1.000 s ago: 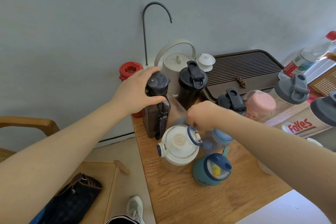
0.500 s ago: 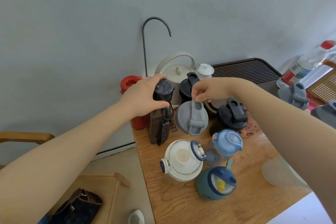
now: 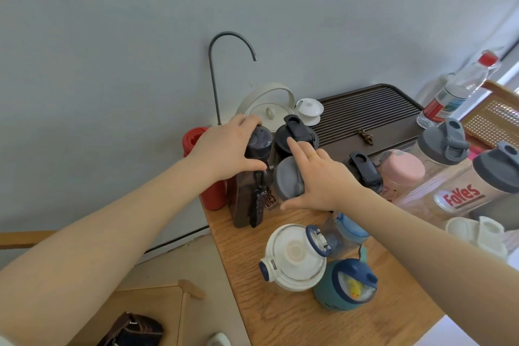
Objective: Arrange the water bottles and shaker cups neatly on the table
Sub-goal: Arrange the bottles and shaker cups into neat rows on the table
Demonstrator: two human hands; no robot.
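Right hand [image 3: 323, 177] now flat on grey-lidded shaker [image 3: 286, 180]; left hand [image 3: 227, 149] gripping brown bottle [image 3: 247, 191]

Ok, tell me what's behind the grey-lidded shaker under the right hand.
Directly behind the grey-lidded shaker stands a black-lidded shaker, with a white kettle further back. The right hand covers the grey lid's right side, hiding what lies there.

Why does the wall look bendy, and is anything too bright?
Head view: the wide lens curves the wall and stretches both arms at the edges; daylight washes out the right edge behind the clear bottle; the table is sharp and evenly lit.
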